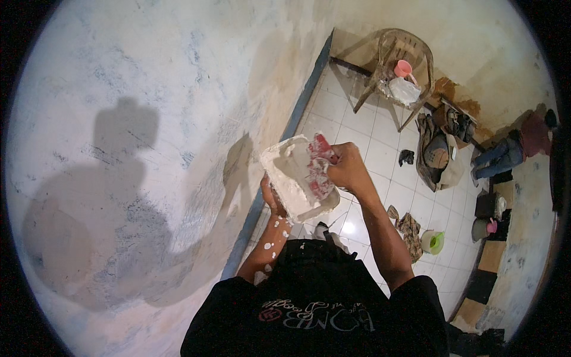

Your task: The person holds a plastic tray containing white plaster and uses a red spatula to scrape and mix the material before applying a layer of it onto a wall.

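My left hand (273, 195) is wrapped round the side of a rectangular white tub (302, 212), holding it up in front of my body. Thick off-white paste (286, 189) coats the tub's inside and rim. In my right hand (348, 169) is a red scraper (320, 185), heavily smeared with the paste. Its wide part lies over the tub's right side, and the fingers are closed on its grip. White splashes dot my left forearm. To the left rises a patchy white and blue wall (196, 119) with my shadow on it.
A dirty plastic chair (425, 59) by the far wall carries a pink dipper (403, 69) and a white bag (405, 91). Sacks (434, 152), a crumpled cloth (410, 235) and a pale bucket (432, 243) lie on the tiled floor (380, 134). Another person (513, 147) stands far right.
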The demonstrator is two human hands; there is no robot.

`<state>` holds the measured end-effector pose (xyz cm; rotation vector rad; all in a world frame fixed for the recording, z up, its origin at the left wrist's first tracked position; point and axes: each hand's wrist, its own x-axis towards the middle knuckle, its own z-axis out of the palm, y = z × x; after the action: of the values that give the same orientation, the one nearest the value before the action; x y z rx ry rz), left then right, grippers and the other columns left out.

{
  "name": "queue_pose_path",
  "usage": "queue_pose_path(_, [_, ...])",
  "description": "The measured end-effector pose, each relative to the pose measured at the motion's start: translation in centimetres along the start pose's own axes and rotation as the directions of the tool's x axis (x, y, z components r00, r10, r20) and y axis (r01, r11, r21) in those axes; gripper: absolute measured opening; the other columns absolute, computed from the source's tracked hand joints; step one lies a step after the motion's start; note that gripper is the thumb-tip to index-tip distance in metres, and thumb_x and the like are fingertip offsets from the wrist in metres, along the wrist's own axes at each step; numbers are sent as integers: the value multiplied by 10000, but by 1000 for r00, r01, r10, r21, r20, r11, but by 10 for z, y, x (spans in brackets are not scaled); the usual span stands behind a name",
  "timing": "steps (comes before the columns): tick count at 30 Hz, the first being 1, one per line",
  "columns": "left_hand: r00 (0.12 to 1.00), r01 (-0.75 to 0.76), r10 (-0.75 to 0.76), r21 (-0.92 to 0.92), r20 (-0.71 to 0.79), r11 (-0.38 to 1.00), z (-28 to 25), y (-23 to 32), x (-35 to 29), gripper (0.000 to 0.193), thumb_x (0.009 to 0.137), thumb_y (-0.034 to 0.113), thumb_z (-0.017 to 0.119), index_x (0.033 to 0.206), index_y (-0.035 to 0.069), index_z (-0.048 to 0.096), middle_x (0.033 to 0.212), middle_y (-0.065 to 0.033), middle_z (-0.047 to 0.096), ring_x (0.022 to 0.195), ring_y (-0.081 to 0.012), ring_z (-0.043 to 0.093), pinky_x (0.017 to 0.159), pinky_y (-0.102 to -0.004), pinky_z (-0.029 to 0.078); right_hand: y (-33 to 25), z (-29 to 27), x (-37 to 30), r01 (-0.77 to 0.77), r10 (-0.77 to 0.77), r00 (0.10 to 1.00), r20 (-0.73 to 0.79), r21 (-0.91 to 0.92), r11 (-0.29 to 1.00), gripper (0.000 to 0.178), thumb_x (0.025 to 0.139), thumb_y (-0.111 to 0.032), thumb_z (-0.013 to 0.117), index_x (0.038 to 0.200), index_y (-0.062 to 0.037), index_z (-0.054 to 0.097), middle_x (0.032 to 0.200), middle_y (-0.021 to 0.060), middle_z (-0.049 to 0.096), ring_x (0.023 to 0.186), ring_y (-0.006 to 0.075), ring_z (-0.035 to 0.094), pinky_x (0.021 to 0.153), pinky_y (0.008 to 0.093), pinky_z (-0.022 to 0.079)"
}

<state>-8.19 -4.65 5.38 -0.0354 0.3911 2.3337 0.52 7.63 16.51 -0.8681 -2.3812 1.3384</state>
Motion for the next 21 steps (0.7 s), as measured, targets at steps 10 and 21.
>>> queue_pose_path(10, [982,188,-189,-64,-12,980,-25,5,2,671,843,490,410,1376,85,371,1340,-144,453,1195,-339,460,1008,-476,383,-19,-3,-15,-84,80,993,-82,-43,996,216,575,-22,559,763,51,634,611,261,560,574,387,607,604,440,479])
queue_pose_path(21, [995,60,-59,-16,80,998,-3,-2,-11,676,832,506,426,1346,68,400,1304,-149,481,1167,-328,482,990,-463,397,-30,27,-36,216,-278,953,-117,-376,901,180,532,-42,614,693,38,620,726,199,602,649,380,602,600,425,492])
